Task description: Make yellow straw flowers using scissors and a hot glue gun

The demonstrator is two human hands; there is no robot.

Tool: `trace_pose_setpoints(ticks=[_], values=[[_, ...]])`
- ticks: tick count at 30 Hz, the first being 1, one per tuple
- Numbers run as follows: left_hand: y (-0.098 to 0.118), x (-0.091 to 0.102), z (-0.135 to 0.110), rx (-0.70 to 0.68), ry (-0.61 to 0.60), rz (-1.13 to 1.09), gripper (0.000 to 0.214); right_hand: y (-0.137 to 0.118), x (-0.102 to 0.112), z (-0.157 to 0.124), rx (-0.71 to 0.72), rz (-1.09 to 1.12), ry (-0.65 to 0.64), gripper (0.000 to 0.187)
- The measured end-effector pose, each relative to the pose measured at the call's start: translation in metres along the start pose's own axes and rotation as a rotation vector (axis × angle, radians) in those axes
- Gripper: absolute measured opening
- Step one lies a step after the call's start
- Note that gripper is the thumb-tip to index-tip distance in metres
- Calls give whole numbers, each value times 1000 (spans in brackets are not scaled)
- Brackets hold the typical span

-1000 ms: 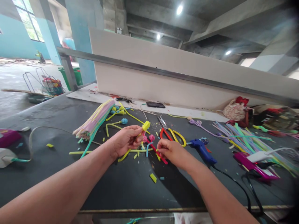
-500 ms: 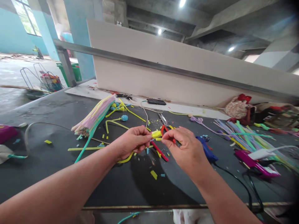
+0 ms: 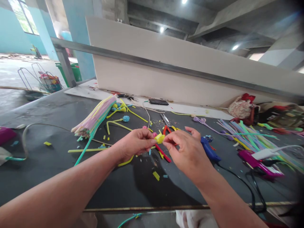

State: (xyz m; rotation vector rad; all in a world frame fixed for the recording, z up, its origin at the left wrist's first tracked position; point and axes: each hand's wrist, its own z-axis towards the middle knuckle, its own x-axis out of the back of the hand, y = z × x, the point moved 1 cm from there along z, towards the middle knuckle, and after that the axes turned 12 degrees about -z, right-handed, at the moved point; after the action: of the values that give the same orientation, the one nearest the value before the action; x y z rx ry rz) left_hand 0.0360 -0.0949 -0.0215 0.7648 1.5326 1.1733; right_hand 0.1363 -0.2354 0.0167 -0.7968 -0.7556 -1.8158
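Observation:
Between my two hands is a small yellow fuzzy flower-like piece [image 3: 159, 138], apparently of chenille stem. My left hand [image 3: 139, 141] pinches its left side between thumb and fingers. From the right, the thumb and forefinger of my right hand [image 3: 186, 145] close on its edge. Scissors [image 3: 165, 120] with red-orange handles lie just behind, their grips partly hidden by my right hand. Beneath the hands, a red stem [image 3: 163, 154] and bits of yellow stem lie on the dark table. A bit of pink [image 3: 154, 134] shows beside the yellow piece.
At left lies a thick bundle of pastel stems [image 3: 95, 117], with a blue ball-headed stem [image 3: 125, 118] nearby. To the right are a blue glue gun [image 3: 210, 150], a magenta power strip [image 3: 258, 164] with cords, and loose stems [image 3: 237, 133]. A phone [image 3: 158, 102] lies near the white board.
My right fingers have come closer to the yellow piece, and the short yellow strip at their tips no longer shows. The view has shifted slightly.

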Motion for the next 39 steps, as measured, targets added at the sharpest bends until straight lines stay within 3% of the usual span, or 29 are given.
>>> trace_pose_setpoints(ticks=[5, 14, 17, 24, 28, 32, 39], values=[[4, -4, 1, -26, 45, 72, 20, -1, 0, 1, -19, 18, -16, 13], [1, -3, 4, -120, -18, 139, 23, -1, 0, 1, -13, 63, -2, 9], [2, -3, 2, -128, -18, 164, 25, 3, -2, 1, -94, 180, -23, 12], [1, -3, 2, -135, -21, 193, 29, 11, -7, 2, -226, 585, -241, 16], [2, -5, 0, -130, 4, 214, 29, 9, -9, 2, -278, 737, -273, 16], [2, -5, 0, -146, 0, 256, 28, 9, -9, 1, -261, 713, -238, 16], [2, -4, 0, -131, -10, 326, 28, 7, -11, 4, -158, 430, -121, 6]])
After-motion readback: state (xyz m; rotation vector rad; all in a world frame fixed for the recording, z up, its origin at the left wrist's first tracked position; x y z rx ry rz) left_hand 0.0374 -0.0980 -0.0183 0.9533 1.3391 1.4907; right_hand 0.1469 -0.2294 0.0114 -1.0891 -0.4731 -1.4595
